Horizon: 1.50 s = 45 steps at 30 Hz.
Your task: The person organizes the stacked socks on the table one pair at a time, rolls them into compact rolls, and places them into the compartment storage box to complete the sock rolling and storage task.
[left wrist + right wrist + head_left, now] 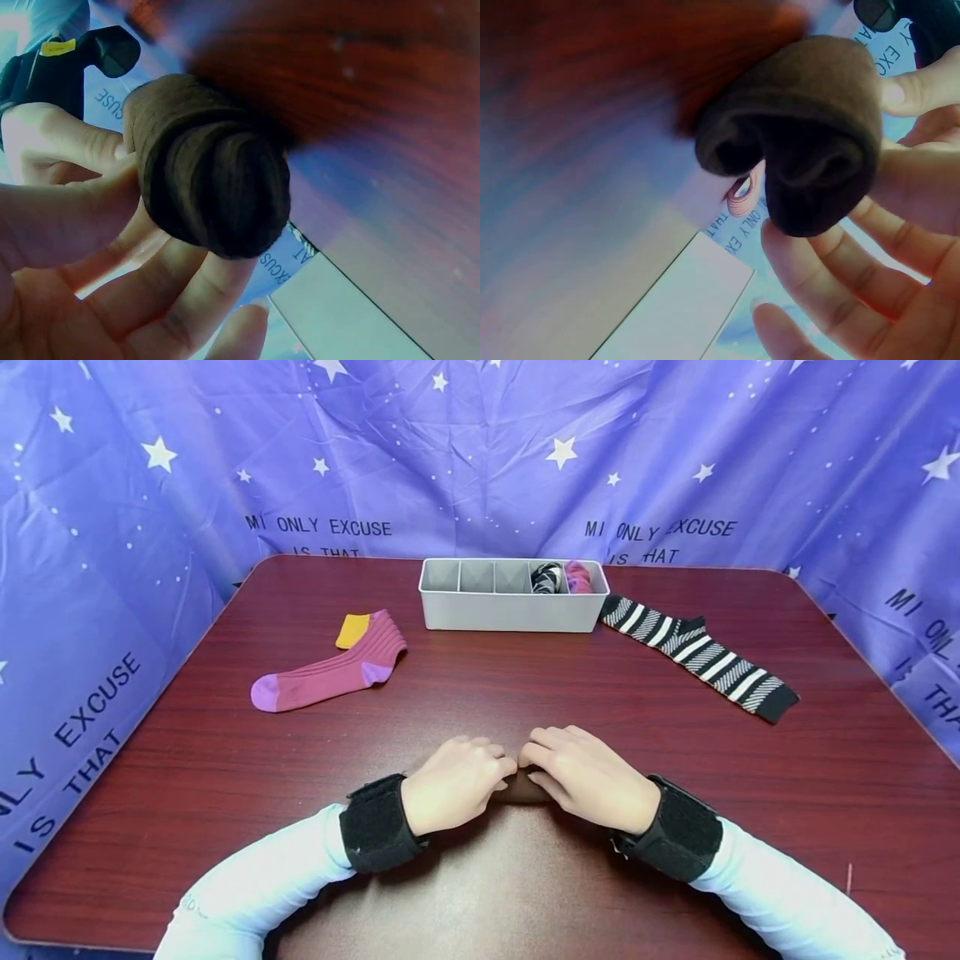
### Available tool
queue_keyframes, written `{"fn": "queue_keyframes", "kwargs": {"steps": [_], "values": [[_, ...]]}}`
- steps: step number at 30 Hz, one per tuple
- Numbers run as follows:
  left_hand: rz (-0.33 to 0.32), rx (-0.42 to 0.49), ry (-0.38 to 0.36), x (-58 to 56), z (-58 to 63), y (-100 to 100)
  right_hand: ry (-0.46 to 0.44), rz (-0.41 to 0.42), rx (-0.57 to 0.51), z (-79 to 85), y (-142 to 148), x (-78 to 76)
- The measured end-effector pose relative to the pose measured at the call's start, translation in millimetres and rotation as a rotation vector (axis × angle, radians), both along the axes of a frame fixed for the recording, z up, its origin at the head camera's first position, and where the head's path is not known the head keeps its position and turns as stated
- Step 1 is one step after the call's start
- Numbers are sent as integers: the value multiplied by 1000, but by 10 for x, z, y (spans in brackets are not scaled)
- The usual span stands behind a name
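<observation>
A brown rolled sock (pixel 522 789) lies low over the table between both hands. My left hand (pixel 456 785) grips its left end, the thumb on the near side and the fingers curled over the far side. From the right, my right hand (pixel 596 781) pinches the other end in the same way. The left wrist view shows the coiled layers of the roll (pixel 217 172) end-on. In the right wrist view the brown fabric (pixel 810 90) curls inward in two folds, with the thumb pressed on its side. Both hands hide much of the sock in the head view.
A grey divided box (pixel 510 612) stands at the back. Its two right compartments hold a black-and-white rolled sock (pixel 547 578) and a pink one (pixel 578 577). A pink sock with purple toe (pixel 322 681) lies flat at left, a black-and-white striped sock (pixel 701 656) at right.
</observation>
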<state>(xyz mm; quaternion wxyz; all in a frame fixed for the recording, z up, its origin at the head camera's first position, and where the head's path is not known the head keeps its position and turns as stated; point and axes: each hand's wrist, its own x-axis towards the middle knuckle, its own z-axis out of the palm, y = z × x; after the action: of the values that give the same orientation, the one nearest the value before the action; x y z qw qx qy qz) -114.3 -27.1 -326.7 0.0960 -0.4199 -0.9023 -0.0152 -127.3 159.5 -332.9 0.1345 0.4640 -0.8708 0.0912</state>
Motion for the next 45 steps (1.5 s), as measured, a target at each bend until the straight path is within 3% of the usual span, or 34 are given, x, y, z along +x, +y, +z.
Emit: {"fn": "queue_keyframes", "kwargs": {"steps": [9,13,15,18,22,26,34,41,45], "values": [[-34,-77,-14,-25,15,-15,-15,51,-28,1,-2,61],[-46,-26,4,-26,-4,-23,-4,77,-20,3,-29,106],[-15,30,12,-25,-18,-24,6,74,-8,9,-44,121],[89,107,7,-17,-29,-27,5,67,11,23,-61,133],[217,115,-35,4,-33,-43,-33,88,14,44,-77,142],[243,92,-87,18,-28,-55,-92,150,6,54,-96,160],[259,42,-189,33,56,-85,-151,232,90,50,-116,209],[218,38,-166,11,69,-95,-195,235,2,123,-26,74],[209,20,-223,-9,57,-99,-210,110,-77,278,86,-146]]}}
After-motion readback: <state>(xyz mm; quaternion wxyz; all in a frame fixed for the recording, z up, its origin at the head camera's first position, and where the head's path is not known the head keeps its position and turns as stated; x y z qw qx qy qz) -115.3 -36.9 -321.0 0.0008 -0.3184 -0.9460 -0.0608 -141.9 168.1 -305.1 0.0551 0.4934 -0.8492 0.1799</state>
